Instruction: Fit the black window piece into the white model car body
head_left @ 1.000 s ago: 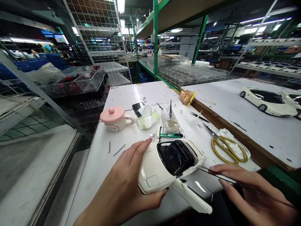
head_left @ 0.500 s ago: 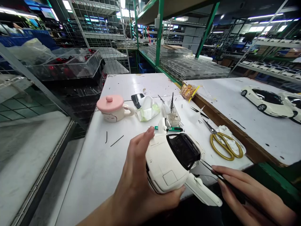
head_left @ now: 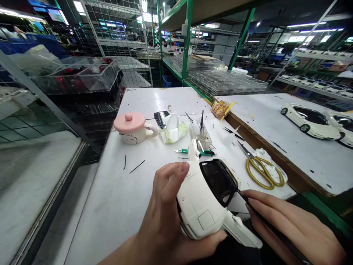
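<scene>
Near the front edge of the table (head_left: 118, 198), we're clamping a toy car (head_left: 199, 198) in our left hand (head_left: 168, 210), best kept steady, and tweezers (head_left: 264, 220) in our right hand (head_left: 293, 222).

Cool white light comes from tube lamps (head_left: 306, 24) overhead, leaving the room's depths dim. The pale surface (head_left: 110, 198) is bright, with a streak of glare (a soft one) near its far end. The model car (head_left: 194, 200) looks fairly crisp; distant shelves (head_left: 317, 82) blur, and wide-angle stretch distorts the edges.
</scene>
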Demonstrator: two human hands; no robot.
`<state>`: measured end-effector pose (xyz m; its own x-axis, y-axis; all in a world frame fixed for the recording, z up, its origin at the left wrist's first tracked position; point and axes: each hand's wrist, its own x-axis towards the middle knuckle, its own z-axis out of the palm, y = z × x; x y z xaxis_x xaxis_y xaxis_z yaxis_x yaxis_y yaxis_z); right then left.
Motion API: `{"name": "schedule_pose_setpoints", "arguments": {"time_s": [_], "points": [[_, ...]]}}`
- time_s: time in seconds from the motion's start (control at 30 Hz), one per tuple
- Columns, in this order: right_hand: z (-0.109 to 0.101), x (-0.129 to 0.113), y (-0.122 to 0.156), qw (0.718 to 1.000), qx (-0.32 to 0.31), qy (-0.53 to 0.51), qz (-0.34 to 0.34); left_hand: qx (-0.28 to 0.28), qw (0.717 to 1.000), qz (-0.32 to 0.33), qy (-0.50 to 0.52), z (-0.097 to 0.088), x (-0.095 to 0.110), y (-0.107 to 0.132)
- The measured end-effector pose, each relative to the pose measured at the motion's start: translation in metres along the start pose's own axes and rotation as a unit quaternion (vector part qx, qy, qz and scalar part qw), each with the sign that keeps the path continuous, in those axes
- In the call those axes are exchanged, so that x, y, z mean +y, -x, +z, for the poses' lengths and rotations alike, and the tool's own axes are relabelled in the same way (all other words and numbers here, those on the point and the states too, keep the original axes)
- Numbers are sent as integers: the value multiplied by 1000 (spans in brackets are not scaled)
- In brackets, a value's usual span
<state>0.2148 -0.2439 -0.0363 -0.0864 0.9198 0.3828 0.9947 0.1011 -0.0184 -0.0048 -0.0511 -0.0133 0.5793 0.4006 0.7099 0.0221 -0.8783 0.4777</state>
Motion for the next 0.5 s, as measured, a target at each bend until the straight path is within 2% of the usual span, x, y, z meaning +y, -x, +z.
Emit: {"name": "schedule_pose_setpoints", "arguments": {"time_s": [0.1, 0.17, 0.3, 0.5], "points": [[-1, -6, -11, 999, -24, -5, 35, 13, 999, 32, -1, 1, -1, -2], [-2, -8, -21, 997, -12, -43, 59, 12, 999, 34, -7, 0, -1, -2], [-1, -7, -37, 979, 100, -162, 78, 7, 999, 41, -9, -1, 1, -3], [12, 0, -37, 911, 205, -282, 219, 2, 999, 38, -7, -1, 2, -4]]}}
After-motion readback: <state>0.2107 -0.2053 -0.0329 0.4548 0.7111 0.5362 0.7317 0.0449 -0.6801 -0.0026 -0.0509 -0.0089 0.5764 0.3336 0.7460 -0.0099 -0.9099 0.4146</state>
